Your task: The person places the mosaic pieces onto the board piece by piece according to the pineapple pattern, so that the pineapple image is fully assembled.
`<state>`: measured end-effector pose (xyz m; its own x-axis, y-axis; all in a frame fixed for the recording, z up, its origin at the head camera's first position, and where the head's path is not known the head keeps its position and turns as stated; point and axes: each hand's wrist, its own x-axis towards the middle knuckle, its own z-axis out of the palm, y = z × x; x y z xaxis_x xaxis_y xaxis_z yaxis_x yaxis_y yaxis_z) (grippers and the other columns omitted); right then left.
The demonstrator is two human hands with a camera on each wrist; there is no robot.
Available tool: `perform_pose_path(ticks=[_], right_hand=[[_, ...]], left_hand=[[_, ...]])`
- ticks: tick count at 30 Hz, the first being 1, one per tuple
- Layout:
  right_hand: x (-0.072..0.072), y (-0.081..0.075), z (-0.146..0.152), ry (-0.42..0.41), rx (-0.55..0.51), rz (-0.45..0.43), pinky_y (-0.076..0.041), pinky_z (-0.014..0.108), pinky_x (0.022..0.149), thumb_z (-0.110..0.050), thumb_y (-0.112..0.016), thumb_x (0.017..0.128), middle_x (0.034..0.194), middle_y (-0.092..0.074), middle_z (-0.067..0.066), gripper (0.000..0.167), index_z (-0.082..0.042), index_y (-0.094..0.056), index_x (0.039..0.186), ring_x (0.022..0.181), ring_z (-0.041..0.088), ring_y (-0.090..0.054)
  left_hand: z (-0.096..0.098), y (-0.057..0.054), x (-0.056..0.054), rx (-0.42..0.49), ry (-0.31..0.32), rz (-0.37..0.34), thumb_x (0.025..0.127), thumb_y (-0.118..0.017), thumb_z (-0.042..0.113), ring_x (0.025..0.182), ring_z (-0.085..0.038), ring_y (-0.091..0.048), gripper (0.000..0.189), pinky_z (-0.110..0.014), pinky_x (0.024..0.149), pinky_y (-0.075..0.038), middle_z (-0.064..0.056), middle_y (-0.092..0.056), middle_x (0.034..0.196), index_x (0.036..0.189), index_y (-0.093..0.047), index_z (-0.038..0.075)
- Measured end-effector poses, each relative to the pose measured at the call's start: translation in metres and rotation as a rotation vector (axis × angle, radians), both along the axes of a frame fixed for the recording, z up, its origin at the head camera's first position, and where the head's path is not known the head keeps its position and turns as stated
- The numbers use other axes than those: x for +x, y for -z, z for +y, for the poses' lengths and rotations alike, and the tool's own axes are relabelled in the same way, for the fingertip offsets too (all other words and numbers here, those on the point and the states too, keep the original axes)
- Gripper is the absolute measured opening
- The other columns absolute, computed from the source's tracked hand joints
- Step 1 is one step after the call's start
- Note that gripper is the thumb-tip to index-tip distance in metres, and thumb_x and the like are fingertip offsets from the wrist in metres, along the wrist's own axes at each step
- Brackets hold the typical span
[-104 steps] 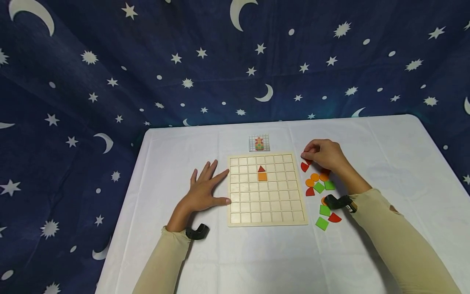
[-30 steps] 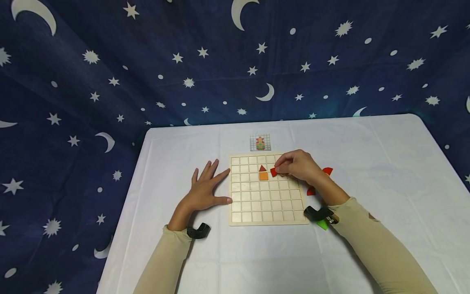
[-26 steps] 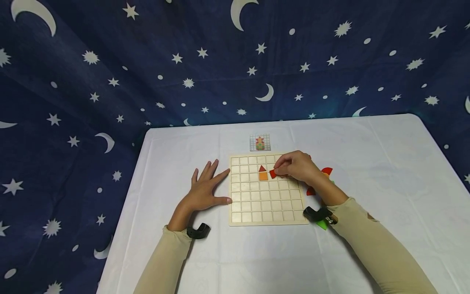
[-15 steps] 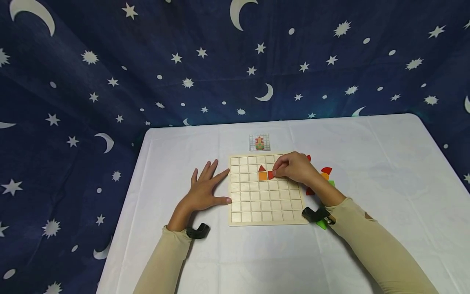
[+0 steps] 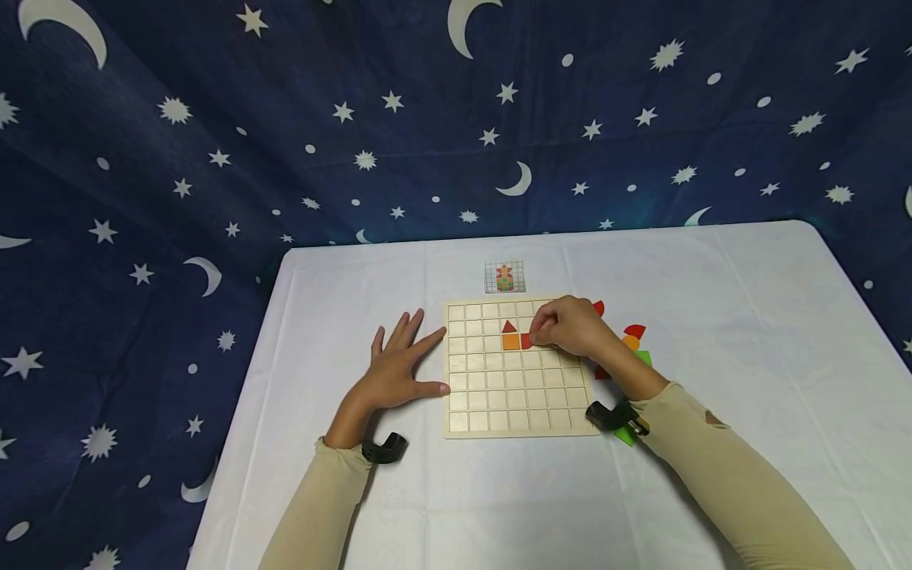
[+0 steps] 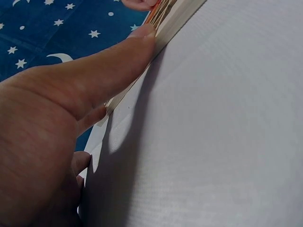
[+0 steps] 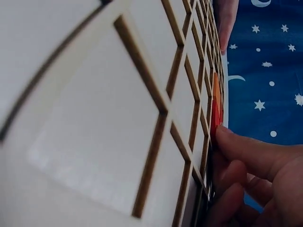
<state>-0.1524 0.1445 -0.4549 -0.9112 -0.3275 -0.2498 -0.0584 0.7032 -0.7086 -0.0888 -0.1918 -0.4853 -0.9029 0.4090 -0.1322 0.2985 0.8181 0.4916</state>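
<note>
A square wooden grid board (image 5: 484, 400) lies flat on the table. In it sit a red triangle tile (image 5: 508, 326) and, just below that, an orange square tile (image 5: 511, 341). My right hand (image 5: 570, 324) holds a red tile (image 5: 526, 340) by its right side, in the cell right of the orange square; fingers hide part of its shape. The right wrist view shows the thumb on this red tile (image 7: 216, 118), down at the grid. My left hand (image 5: 395, 372) rests with spread fingers, thumb and index finger touching the board's left edge.
A small pattern card (image 5: 504, 276) lies behind the board. Right of the board are loose tiles, partly under my right arm: a red quarter circle (image 5: 634, 331), an orange disc (image 5: 630, 343), green squares (image 5: 625, 435). A starry blue cloth (image 5: 399, 119) hangs behind the table.
My right hand has come from the loose tiles to the board with the red tile, then shifted slightly left and straightened it beside the orange square. The left hand stays in place.
</note>
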Motion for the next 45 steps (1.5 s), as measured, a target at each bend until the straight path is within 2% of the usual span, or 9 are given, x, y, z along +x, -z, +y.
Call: perform_pose_path(ticks=[6,10,17,23,32,36,39,45], right_hand=[[-0.003,0.001,0.007,0.021,-0.071,-0.074,-0.049,0.031,0.061,-0.019,-0.084,0.083,0.075,-0.071,0.0,0.015,-0.011,-0.077,0.094,0.065,0.018,-0.061],[-0.005,0.003,0.009,0.023,-0.087,-0.085,-0.049,0.03,0.058,-0.018,-0.085,0.083,0.074,-0.069,0.001,0.016,-0.01,-0.078,0.095,0.062,0.017,-0.06],[-0.005,0.004,0.007,0.026,-0.071,-0.072,-0.048,0.03,0.057,-0.017,-0.086,0.081,0.067,-0.067,0.001,0.011,-0.014,-0.078,0.088,0.061,0.017,-0.058],[-0.004,0.003,0.006,0.025,-0.068,-0.085,-0.048,0.031,0.058,-0.017,-0.085,0.082,0.066,-0.065,0.001,0.011,-0.013,-0.078,0.089,0.06,0.018,-0.058],[-0.005,0.0,0.009,0.037,-0.095,-0.134,-0.049,0.03,0.06,-0.02,-0.084,0.084,0.077,-0.069,0.003,0.014,-0.013,-0.078,0.096,0.068,0.021,-0.059],[-0.007,-0.008,0.015,0.061,-0.065,-0.085,-0.047,0.031,0.064,-0.024,-0.081,0.088,0.083,-0.071,0.003,0.016,-0.015,-0.079,0.101,0.079,0.023,-0.057],[-0.01,-0.015,0.023,0.093,-0.023,-0.032,-0.045,0.033,0.067,-0.025,-0.077,0.091,0.084,-0.069,0.005,0.016,-0.015,-0.079,0.103,0.081,0.024,-0.055],[-0.016,-0.027,0.042,0.146,0.041,0.016,-0.046,0.032,0.065,-0.027,-0.076,0.093,0.089,-0.068,0.009,0.021,-0.012,-0.078,0.109,0.081,0.026,-0.054]], left_hand=[[-0.001,0.0,0.0,0.004,0.003,0.008,0.078,-0.08,0.061,0.161,-0.035,0.003,0.099,-0.068,0.121,0.007,-0.01,-0.005,0.174,0.16,-0.035,0.029],[-0.001,0.0,-0.001,0.003,0.002,0.005,0.078,-0.08,0.061,0.161,-0.033,0.004,0.099,-0.067,0.121,0.008,-0.009,-0.004,0.174,0.161,-0.035,0.03],[-0.001,0.0,0.0,0.001,-0.003,-0.006,0.078,-0.08,0.062,0.161,-0.032,0.005,0.1,-0.066,0.122,0.009,-0.008,-0.003,0.174,0.161,-0.034,0.03],[0.0,0.001,0.0,0.002,-0.012,-0.009,0.077,-0.08,0.062,0.161,-0.032,0.005,0.1,-0.065,0.122,0.009,-0.007,-0.004,0.174,0.16,-0.035,0.03],[0.001,0.001,-0.001,-0.014,-0.019,-0.015,0.077,-0.08,0.063,0.161,-0.031,0.005,0.1,-0.066,0.122,0.008,-0.008,-0.004,0.174,0.16,-0.036,0.031],[0.001,0.0,-0.001,-0.012,-0.014,-0.01,0.077,-0.08,0.063,0.161,-0.033,0.004,0.099,-0.068,0.121,0.007,-0.009,-0.005,0.174,0.16,-0.036,0.03],[0.001,-0.001,-0.001,-0.005,-0.013,-0.01,0.077,-0.08,0.062,0.161,-0.033,0.003,0.099,-0.068,0.121,0.007,-0.01,-0.005,0.174,0.16,-0.037,0.029],[0.002,-0.002,0.0,-0.011,-0.015,-0.007,0.077,-0.08,0.063,0.161,-0.033,0.003,0.1,-0.068,0.122,0.007,-0.01,-0.005,0.174,0.16,-0.036,0.029]])
